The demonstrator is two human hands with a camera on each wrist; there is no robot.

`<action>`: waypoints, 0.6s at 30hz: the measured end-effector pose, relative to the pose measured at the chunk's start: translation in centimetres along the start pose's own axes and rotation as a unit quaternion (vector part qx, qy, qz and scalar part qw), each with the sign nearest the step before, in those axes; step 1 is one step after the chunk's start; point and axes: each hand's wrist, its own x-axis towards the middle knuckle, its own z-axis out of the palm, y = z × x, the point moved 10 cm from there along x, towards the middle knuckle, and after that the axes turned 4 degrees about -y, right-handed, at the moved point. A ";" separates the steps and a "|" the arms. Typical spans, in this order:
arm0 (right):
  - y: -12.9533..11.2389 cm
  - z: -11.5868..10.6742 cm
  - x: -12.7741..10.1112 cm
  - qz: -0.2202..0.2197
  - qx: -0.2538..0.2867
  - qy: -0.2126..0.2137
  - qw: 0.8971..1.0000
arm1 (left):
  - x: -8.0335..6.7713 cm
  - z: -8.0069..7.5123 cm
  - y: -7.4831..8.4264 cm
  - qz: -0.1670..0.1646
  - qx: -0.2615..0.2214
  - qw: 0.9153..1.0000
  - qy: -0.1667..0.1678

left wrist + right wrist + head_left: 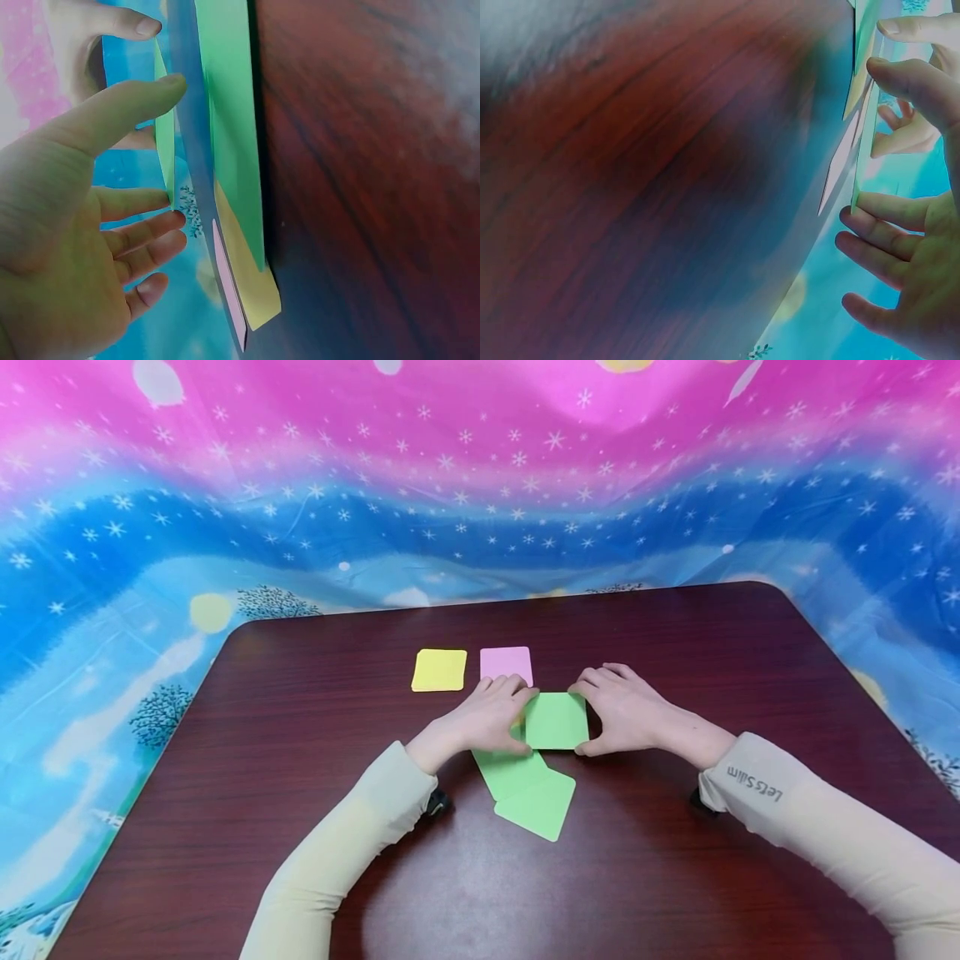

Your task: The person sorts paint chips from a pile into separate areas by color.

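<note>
Nearer the person than the held green card [557,721], loose green cards [542,806] overlap on the table [480,893]. Both sleeved forearms angle inward to the held green card, raised off the tabletop: the left hand [489,714] pinches its left edge and the right hand [626,710] its right, thumbs at near corners, forefingers at far ones. Beyond it lies a pink card [506,663]; beyond and leftward, yellow cards [439,670].
</note>
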 end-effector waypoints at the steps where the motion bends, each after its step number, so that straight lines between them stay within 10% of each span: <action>1: 0.1 0.0 0.0 0.001 -0.001 0.000 1.000 | 0.1 -0.1 0.0 0.001 0.000 1.000 0.002; 18: 2.8 0.4 1.1 0.023 -0.002 -0.014 1.000 | 2.8 -0.7 -1.2 -0.030 -0.010 0.999 0.005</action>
